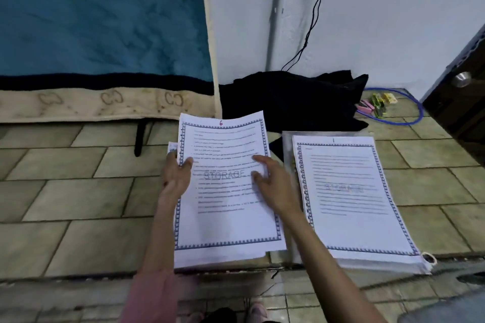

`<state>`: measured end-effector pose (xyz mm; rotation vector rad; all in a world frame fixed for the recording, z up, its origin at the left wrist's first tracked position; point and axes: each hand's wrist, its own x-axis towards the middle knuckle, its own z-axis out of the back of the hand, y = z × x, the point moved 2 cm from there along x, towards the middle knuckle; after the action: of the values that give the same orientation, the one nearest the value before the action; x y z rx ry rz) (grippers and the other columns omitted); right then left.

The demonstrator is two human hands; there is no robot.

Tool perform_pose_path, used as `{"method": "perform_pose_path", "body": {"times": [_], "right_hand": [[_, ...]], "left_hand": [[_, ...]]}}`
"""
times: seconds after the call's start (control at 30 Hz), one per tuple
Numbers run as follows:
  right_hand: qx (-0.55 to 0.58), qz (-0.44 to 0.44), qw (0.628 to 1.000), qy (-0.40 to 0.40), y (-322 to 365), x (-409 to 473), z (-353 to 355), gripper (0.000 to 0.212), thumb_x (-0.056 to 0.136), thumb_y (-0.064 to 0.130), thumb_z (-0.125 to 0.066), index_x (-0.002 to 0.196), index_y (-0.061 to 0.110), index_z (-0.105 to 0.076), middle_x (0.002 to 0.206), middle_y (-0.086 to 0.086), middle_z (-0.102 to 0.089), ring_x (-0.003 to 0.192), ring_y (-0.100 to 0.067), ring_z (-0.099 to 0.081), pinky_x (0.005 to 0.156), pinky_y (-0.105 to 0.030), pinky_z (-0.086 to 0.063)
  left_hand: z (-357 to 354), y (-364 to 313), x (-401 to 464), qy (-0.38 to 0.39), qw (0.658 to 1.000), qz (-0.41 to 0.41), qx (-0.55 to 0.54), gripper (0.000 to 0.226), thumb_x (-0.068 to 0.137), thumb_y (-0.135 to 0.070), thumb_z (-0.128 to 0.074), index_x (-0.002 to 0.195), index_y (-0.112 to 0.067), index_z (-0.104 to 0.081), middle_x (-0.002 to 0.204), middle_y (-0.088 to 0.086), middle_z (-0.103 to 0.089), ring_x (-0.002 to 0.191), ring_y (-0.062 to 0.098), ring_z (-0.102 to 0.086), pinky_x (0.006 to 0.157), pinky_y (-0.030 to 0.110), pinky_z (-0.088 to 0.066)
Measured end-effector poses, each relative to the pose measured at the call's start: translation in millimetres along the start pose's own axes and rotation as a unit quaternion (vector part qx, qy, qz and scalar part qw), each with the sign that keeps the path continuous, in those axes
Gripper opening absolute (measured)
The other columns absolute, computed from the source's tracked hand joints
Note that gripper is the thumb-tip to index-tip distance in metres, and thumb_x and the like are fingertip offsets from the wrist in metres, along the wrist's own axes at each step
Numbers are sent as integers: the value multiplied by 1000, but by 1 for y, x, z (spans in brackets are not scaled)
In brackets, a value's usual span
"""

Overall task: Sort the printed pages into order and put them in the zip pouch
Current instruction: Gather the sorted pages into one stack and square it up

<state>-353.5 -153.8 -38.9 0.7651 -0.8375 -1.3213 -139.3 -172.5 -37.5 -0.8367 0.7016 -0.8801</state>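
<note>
Page marked 6 (225, 178): tops the loose stack between our hands, on the floor. Sorted pile (351, 199), page 1 uppermost, lies just right of our right hand, on what looks like the clear pouch (287, 149). Step, we judge: sorting; next, place page 6 in sequence. Left hand (176, 178) pinches the sheets' left edge, thumb on top; right hand (273, 183) rests released, fingers spread on the page.
</note>
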Motion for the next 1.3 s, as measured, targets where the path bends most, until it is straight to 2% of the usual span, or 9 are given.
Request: {"method": "perform_pose_path", "body": {"times": [0.23,0.5,0.6,0.67,0.77,0.9,1.13,1.23,1.3], "right_hand": [[-13,-46,998,48,-5,-3,-45,69,86,-1,-58,145,7,-24,141,-5,-44,130,-17,-41,96,-6,-23],[-100,-100,989,35,-11,-4,-52,62,87,18,-63,141,5,-34,139,-16,-35,132,-29,-32,111,-31,-27],[-80,-73,993,-44,-6,-4,-28,50,88,20,-61,134,9,-46,135,-12,-43,132,-27,-34,109,-32,-31],[-66,-71,985,-140,-11,-2,10,41,91,16,-54,131,10,-51,129,-12,-48,126,-26,-39,106,-34,-36],[-147,-194,938,-248,-46,-5,82,37,91,10,-48,127,11,-53,132,-17,-46,125,-33,-35,100,-41,-34],[-213,-393,856,-258,-98,-32,135,45,86,10,-45,132,13,-47,143,-17,-31,133,-37,-22,108,-47,-21],[-204,-389,870,-223,-117,-39,145,42,87,24,-46,129,22,-49,146,-12,-29,135,-32,-19,109,-45,-19],[-206,-387,872,-217,-119,-42,146,45,87,31,-54,132,24,-47,146,-9,-29,135,-31,-19,109,-44,-20],[-204,-388,875,-208,-119,-40,148,47,87,32,-55,133,24,-47,145,-10,-30,135,-32,-20,109,-44,-20]], "left_hand": [[9,47,9,-28,996,7,90,34,93,-19,-52,120,1,-52,125,20,-56,115,37,-52,96,40,-42],[1,56,13,-36,983,7,180,59,85,-23,-62,135,-5,-37,136,23,-45,125,41,-40,105,48,-34],[-5,26,-1,-102,977,13,185,59,87,-22,-61,136,-3,-34,144,22,-31,131,41,-29,107,51,-29],[-25,-9,-22,-120,976,-71,168,51,91,-15,-55,137,-4,-36,144,19,-30,130,38,-28,103,48,-28],[-77,-55,-61,-51,967,-215,126,43,93,-4,-44,136,-8,-40,137,12,-38,124,28,-34,97,34,-34],[-158,-75,-98,183,967,-143,106,33,92,-5,-41,122,7,-47,106,18,-59,90,27,-61,61,19,-42],[-206,-83,-110,230,956,-112,144,35,90,-14,-53,113,13,-49,113,22,-60,102,33,-60,79,33,-48],[-212,-84,-105,239,964,-81,82,15,87,-14,-62,94,0,-63,89,9,-65,81,22,-63,81,35,-54],[-214,-83,-103,263,964,-40,29,23,88,-16,-60,107,-3,-62,107,7,-66,95,22,-63,86,33,-53]]}}
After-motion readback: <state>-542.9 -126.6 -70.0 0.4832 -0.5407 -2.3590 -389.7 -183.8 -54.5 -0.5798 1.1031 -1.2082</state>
